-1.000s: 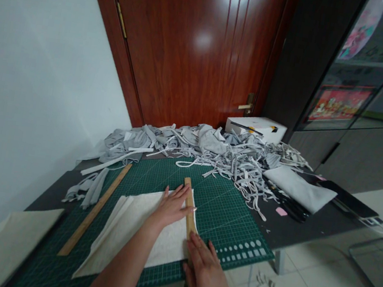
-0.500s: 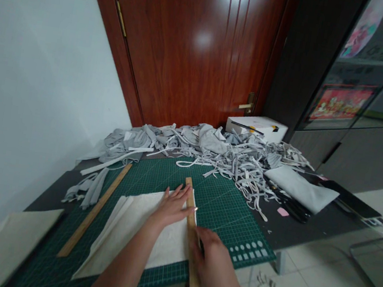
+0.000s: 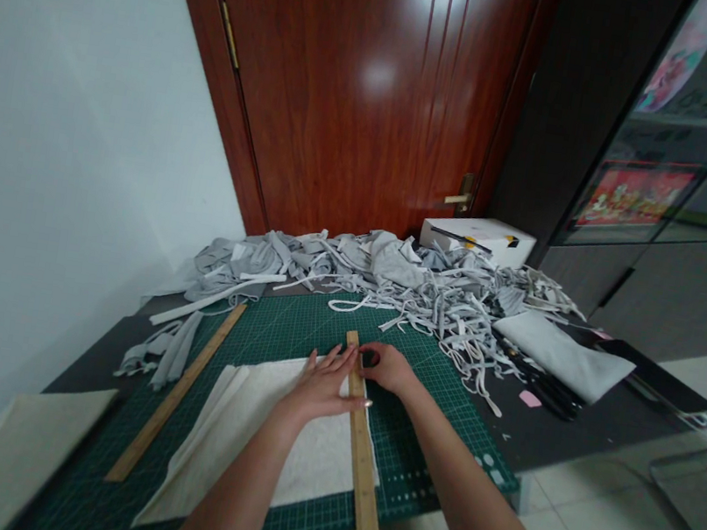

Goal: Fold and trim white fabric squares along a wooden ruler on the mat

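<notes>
A stack of cream fabric (image 3: 266,403) lies on the green cutting mat (image 3: 311,321). A wooden ruler (image 3: 366,471) lies lengthwise along its right edge, its near end past the mat's front. My left hand (image 3: 322,389) rests flat, its fingers spread over the fabric and the ruler's left side, thumb across the ruler. By the ruler's far end is my right hand (image 3: 386,367), fingers bent and closed together at the ruler's right side. Whatever its fingertips hold, if anything, is too small to make out.
A second wooden ruler (image 3: 179,389) lies left on the mat. More cream fabric (image 3: 14,445) is at the near left. Grey fabric scraps and strips (image 3: 394,262) heap along the back, before a white box (image 3: 484,236). Black-handled tools (image 3: 551,392) and a grey cloth piece (image 3: 562,354) lie right.
My right hand has moved away from me along the ruler, from its near half to its far end. My left hand stays pressed on the fabric and ruler.
</notes>
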Available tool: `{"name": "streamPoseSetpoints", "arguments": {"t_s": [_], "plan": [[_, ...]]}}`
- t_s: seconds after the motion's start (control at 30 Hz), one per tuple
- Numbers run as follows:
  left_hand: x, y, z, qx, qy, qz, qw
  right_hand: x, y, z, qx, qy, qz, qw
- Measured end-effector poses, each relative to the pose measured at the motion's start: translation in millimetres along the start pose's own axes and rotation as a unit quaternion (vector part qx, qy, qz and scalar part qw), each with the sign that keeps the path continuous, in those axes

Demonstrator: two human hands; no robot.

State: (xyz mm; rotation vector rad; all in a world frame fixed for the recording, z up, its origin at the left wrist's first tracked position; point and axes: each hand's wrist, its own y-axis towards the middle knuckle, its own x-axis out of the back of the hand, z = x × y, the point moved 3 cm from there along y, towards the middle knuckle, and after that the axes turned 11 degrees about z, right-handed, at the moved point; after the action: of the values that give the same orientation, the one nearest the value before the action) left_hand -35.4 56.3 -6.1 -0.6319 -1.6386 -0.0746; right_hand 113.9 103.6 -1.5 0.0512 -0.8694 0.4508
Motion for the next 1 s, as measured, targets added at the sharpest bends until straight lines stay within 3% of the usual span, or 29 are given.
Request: {"name": "streamPoseSetpoints", "arguments": {"t_s": [0.27,0.6,1.0], "plan": [[-1.6,2,2,0.002,-0.003,-0.007,1.0,3,1,-6,0.013,0.002,0.013,1.0],[-0.6,3,1,0.004,-0.003,-0.005,1.0,0,7,-8,-0.042,-0.027,-0.006,0.999],[-3.2,6,6,0.0,-0.004,-0.006,1.0,0,-6,0,-0.005,-0.056,-0.015,0.998]]}}
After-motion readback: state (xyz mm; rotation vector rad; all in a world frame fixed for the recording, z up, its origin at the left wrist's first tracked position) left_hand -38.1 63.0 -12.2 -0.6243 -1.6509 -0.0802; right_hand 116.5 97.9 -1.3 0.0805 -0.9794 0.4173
